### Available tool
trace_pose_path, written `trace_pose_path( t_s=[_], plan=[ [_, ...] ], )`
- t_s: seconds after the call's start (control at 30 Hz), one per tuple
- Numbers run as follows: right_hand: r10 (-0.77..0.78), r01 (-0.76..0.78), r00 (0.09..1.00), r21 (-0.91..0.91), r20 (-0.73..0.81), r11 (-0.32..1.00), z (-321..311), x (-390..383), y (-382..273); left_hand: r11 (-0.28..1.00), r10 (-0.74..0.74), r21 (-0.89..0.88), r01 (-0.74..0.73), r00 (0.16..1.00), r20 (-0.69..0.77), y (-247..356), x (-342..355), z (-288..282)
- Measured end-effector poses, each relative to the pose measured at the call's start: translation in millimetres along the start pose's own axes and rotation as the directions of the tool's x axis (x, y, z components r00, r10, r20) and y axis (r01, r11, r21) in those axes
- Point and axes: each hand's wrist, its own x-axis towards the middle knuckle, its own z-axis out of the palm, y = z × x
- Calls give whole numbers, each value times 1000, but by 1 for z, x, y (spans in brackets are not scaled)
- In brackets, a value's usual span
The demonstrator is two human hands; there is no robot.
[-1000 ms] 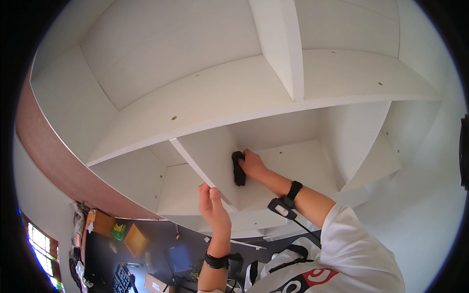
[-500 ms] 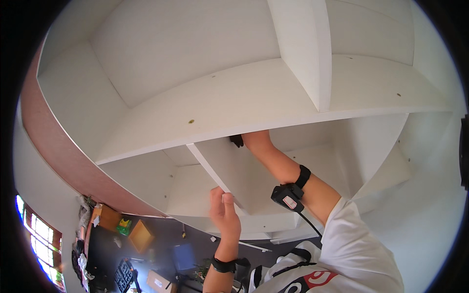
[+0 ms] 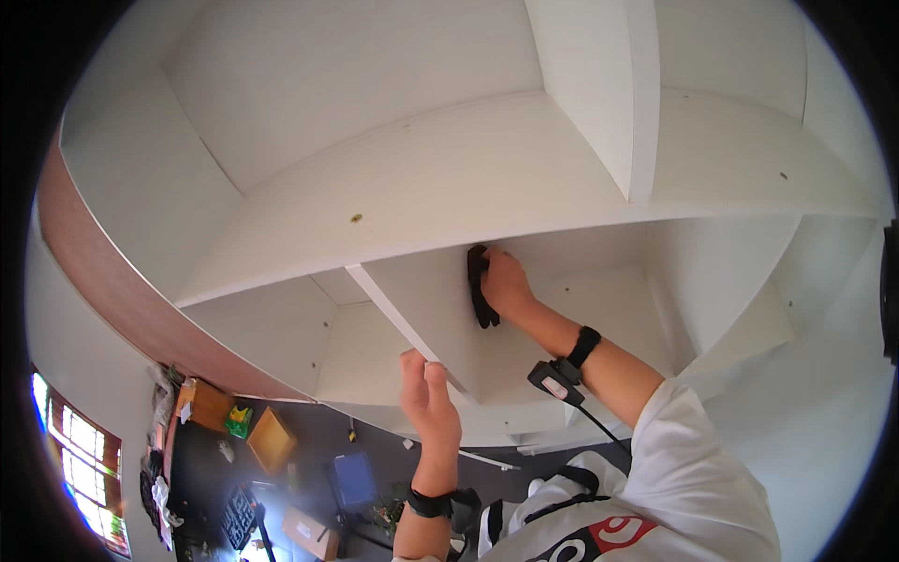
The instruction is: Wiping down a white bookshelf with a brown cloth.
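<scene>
In the lower middle compartment of a white shelf unit (image 3: 468,201), my right hand (image 3: 508,284) is closed on a dark, crumpled black cloth (image 3: 481,304). It presses the cloth against the right face of an upright divider (image 3: 426,300). Some of my right fingertips are hidden behind the cloth. My left hand (image 3: 432,403) is lower and to the left, pinching the divider's front edge between thumb and curled fingers.
Above is a wide shelf board with a brassy fitting (image 3: 356,218) and another upright panel (image 3: 644,112). Down on the dark floor stand a blue bin (image 3: 355,479), a tan box (image 3: 271,440) and a cardboard box (image 3: 309,534). A bright window (image 3: 84,459) shows at left.
My right hand has come down and forward out of the compartment's upper back, bringing the black cloth along the divider into fuller view. My left hand stays on the divider's edge.
</scene>
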Motion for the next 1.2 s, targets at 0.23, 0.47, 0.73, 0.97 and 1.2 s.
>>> trace_pose_path(
  t_s=[0.23, 0.47, 0.73, 0.97, 1.2],
  plan=[
    [220, -103, 917, -336, 333, 936, 21, 3, 20, 999, -28, 25, 28, 999, -19, 4, 5, 4],
    [43, 185, 836, -356, 548, 916, 11, -19, 24, 986, -120, -117, 117, 993, -17, -18, 2, 1],
    [78, -18, 897, -141, 435, 990, -8, -96, -10, 962, -160, -210, 172, 984, 72, -47, -11, -20],
    [203, -234, 969, 243, 143, 941, -26, -125, -17, 950, -201, -164, 264, 925, 322, -70, -20, -46],
    [97, 240, 902, 674, -422, 698, -49, -114, -150, 892, -267, -157, 425, 774, 574, -79, -25, -102]
  ],
)
